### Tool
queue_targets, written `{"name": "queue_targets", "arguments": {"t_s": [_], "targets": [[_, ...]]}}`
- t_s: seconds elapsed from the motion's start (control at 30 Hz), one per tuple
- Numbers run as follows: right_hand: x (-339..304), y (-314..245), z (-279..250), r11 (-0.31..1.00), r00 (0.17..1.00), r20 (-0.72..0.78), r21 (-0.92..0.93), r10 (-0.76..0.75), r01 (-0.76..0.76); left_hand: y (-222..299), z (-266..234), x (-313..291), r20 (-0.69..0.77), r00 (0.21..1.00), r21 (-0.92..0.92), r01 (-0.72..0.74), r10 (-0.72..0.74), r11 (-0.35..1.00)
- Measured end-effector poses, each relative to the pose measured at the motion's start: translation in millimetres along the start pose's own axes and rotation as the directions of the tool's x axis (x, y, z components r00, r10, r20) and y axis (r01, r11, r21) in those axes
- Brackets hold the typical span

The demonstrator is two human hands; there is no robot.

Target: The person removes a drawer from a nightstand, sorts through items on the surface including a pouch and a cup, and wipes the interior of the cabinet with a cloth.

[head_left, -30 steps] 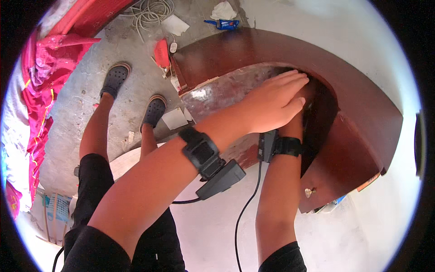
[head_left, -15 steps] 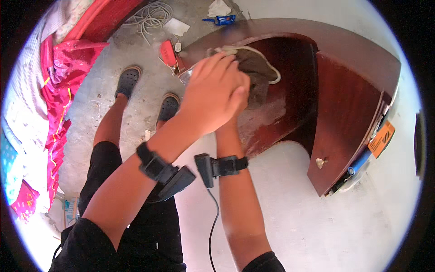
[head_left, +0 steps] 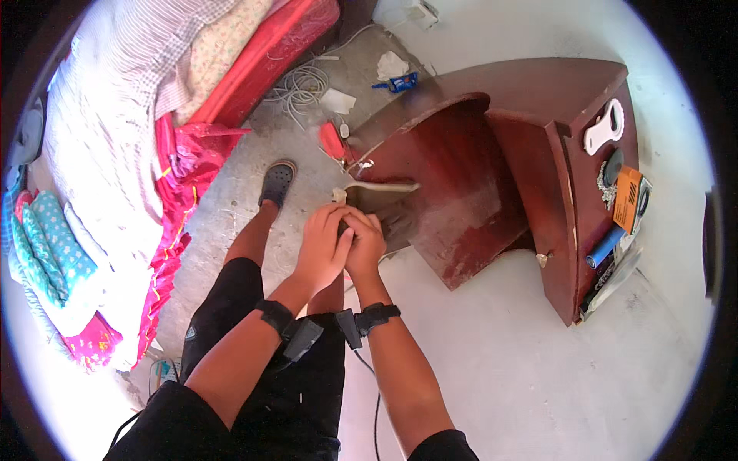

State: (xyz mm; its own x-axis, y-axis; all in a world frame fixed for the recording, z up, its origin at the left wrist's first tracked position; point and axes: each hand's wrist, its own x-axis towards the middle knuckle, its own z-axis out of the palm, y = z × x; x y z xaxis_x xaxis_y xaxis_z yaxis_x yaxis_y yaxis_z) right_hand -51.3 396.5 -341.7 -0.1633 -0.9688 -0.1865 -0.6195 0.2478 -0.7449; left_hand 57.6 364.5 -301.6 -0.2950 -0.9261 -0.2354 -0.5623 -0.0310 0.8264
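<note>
My left hand (head_left: pixel 321 244) and my right hand (head_left: pixel 364 244) are pressed together, fingers closed around a grey-brown cloth (head_left: pixel 388 215) with a thick whitish edging. Part of the cloth is hidden under the fingers; the rest hangs out beyond them. Both hands are in front of a dark red wooden cabinet (head_left: pixel 530 88), at the near left of its open compartment. Pale, dusty smears mark the reddish board (head_left: pixel 469 223) inside. Each wrist carries a black strap with a dark device.
On the cabinet's right side lie a white handled item (head_left: pixel 604 127), an orange box (head_left: pixel 626 198) and a blue cylinder (head_left: pixel 606 246). A red object (head_left: pixel 332 141), coiled cable (head_left: pixel 304 88) and blue packet (head_left: pixel 397 83) are on the floor. Bedding (head_left: pixel 115 115) fills the left.
My hands have come back toward my body, bringing the cloth nearer to me from over the compartment. The view has shifted, showing more of the bedding and the cabinet's right side.
</note>
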Motion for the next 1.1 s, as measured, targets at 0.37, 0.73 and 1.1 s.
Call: {"name": "queue_targets", "arguments": {"t_s": [0.37, 0.73, 1.1], "targets": [[-41, -42, -51, -0.314, 0.646, 0.392, 0.919, 0.655, -0.239, -57, -45, -18, 0.628, 0.298, -0.52, 0.848, -0.719, -0.103], [-102, -9, -171, 0.045, 0.639, 0.122, 0.97, 0.76, -0.238, 73, 43, -3, 0.357, 0.934, -0.708, 0.265, 0.009, 0.654], [46, 108, -239, 0.596, 0.75, -0.304, 0.789, 0.587, -0.147, 155, 159, 141, 0.366, 0.797, -0.556, -0.226, 0.48, 0.8]]}}
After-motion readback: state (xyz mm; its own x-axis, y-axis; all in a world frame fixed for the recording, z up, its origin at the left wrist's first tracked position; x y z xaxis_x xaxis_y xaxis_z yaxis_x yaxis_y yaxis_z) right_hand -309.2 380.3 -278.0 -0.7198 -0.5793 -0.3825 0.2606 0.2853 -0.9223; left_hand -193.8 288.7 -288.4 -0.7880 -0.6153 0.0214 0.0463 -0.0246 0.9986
